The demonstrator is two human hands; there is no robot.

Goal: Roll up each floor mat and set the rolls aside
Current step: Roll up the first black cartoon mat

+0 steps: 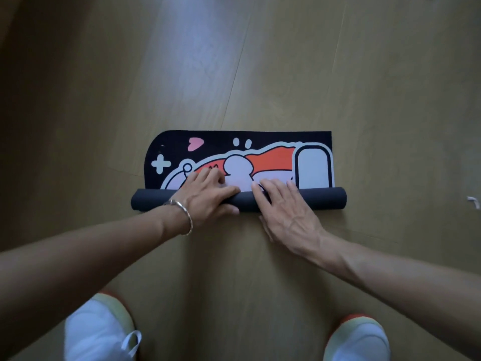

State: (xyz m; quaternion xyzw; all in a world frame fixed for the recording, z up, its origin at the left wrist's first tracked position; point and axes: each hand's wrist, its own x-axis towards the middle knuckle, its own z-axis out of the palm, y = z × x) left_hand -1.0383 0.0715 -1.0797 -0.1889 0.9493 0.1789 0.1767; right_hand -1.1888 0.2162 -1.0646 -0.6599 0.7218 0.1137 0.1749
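**Inspector:** Your floor mat [260, 149] lies on the wooden floor [338, 74] straight ahead of you, partly rolled. The rolled part [325, 199], dark grey on its outside, runs left to right along the near edge; the flat part beyond it shows a black ground with a pink heart, a white cross and an orange-and-white cartoon figure.

**Operator:** And my hands?

**Inspector:** Your left hand [208, 194] is laid over the roll left of centre, fingers curved across the top onto the printed face, thumb down the near side. A silver bangle [184, 217] sits on that wrist. Your right hand [283, 204] is just beside it, right of centre, palm flat on the roll and fingers spread forward. Neither hand closes round the roll; both press on it from above.

**Operator:** Anything else nearby?

**Inspector:** Your two white shoes [99, 332] stand at the bottom edge, well apart. A small white scrap [474, 202] lies at the far right; I cannot tell what it is.
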